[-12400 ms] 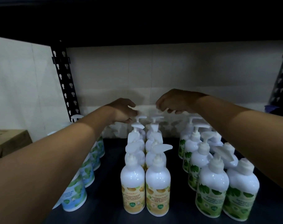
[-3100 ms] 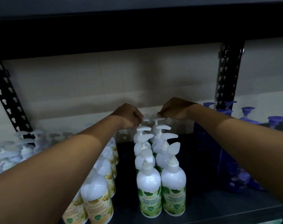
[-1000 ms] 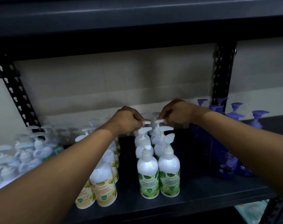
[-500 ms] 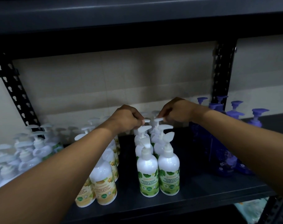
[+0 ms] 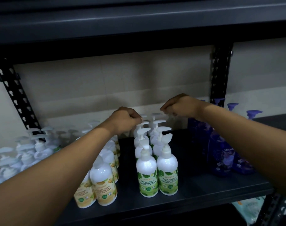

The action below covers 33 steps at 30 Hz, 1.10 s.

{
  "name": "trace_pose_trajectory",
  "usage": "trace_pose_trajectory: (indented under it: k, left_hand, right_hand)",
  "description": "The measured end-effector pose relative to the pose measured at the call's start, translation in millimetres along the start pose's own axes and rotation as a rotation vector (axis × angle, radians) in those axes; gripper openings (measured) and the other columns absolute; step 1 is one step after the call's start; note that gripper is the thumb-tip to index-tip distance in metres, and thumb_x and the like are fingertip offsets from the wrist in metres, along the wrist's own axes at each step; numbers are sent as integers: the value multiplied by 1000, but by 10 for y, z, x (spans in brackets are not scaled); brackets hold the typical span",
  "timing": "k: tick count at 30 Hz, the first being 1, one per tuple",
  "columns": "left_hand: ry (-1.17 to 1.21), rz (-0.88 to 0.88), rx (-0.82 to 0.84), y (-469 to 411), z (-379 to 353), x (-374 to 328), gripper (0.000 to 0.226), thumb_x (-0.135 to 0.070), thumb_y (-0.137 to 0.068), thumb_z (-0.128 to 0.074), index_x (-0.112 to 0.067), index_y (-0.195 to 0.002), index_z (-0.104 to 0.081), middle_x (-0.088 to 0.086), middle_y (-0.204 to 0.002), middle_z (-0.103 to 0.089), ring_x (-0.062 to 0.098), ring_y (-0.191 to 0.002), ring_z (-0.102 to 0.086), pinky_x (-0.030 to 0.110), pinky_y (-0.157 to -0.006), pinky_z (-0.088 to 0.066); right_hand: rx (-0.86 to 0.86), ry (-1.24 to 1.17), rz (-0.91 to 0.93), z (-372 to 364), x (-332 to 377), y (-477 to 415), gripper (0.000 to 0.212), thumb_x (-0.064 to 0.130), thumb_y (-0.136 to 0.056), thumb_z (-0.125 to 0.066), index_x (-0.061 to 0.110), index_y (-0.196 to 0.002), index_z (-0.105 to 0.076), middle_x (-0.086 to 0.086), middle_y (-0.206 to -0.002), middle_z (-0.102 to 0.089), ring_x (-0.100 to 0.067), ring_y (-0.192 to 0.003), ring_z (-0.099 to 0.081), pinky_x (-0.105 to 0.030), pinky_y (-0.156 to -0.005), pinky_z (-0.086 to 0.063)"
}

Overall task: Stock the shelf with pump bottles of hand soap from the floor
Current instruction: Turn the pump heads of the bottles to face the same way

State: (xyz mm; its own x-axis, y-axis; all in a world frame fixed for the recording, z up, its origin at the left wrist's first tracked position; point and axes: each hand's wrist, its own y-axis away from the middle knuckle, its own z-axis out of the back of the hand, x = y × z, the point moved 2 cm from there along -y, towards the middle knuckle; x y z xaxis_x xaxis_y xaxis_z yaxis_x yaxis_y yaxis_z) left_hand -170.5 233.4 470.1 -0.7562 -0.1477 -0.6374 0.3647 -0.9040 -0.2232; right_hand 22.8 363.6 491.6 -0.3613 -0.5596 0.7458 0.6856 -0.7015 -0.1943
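Two rows of white pump bottles with green labels (image 5: 148, 173) stand on the dark shelf (image 5: 204, 186), running front to back. My left hand (image 5: 124, 119) reaches over them from the left, and its curled fingertips pinch the pump head of a rear bottle (image 5: 143, 123). My right hand (image 5: 179, 106) hovers just above the rear pump heads (image 5: 157, 115) of the right row, fingers curled and holding nothing. My left forearm hides part of the white bottles with yellow labels (image 5: 104, 185) to the left.
Several more white pump bottles (image 5: 25, 152) crowd the shelf's left end. Purple pump bottles (image 5: 220, 157) stand at the right, past a bare strip of shelf. Black perforated uprights (image 5: 220, 74) frame the bay, and a dark upper shelf (image 5: 139, 26) hangs close overhead.
My right hand has lifted off the rear pump head and now hovers slightly higher. My left hand stays at its pump head. The camera has pulled back a little.
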Motion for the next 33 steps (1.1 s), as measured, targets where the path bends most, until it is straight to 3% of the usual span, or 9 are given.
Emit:
trace_pose_trajectory:
  k: [3,7,11,15,21,33]
  left_hand:
    - [22,-10,-49,63,114,-70,11,-30,-89,-70,-21,-90,-76,-4,-94,-76,17,-91,-72,38,-92,-58]
    - [54,-9,-61,186,229,-236,14,-32,-91,-70,-19,-96,-74,1,-94,-75,23,-89,-74,37,-86,-60]
    - [18,-20,-4,309,200,-359,11,-29,-89,-73,-20,-94,-76,-3,-97,-76,18,-90,-72,35,-86,-60]
    - [-46,17,55,363,64,-317,14,-30,-85,-79,-18,-93,-76,-5,-96,-75,14,-90,-69,34,-89,-58]
    - [8,73,86,383,-82,-159,18,-26,-84,-81,-14,-95,-75,6,-90,-76,27,-90,-74,45,-92,-58]
    - [76,71,118,351,-117,-55,11,-16,-91,-74,-16,-102,-75,7,-97,-78,25,-94,-75,42,-95,-58]
  right_hand:
    - [-35,42,-14,146,106,121,18,18,-93,-65,23,-105,-76,9,-98,-73,-10,-81,-63,-9,-49,-42]
    - [-20,81,-28,249,218,278,18,29,-94,-66,24,-109,-75,10,-103,-73,-14,-91,-66,-19,-58,-44]
    - [-6,124,-27,195,237,381,13,26,-92,-70,22,-102,-78,11,-88,-72,-11,-81,-65,-12,-52,-44]
    - [58,223,-5,50,185,463,13,19,-88,-72,22,-97,-80,10,-95,-75,-11,-91,-67,-17,-77,-48]
    - [157,330,-44,-114,127,500,28,23,-89,-74,21,-117,-75,7,-112,-70,-10,-102,-63,-19,-87,-43]
    - [131,276,-42,-176,51,401,22,10,-90,-70,19,-109,-77,12,-91,-68,-7,-91,-63,-18,-83,-43]
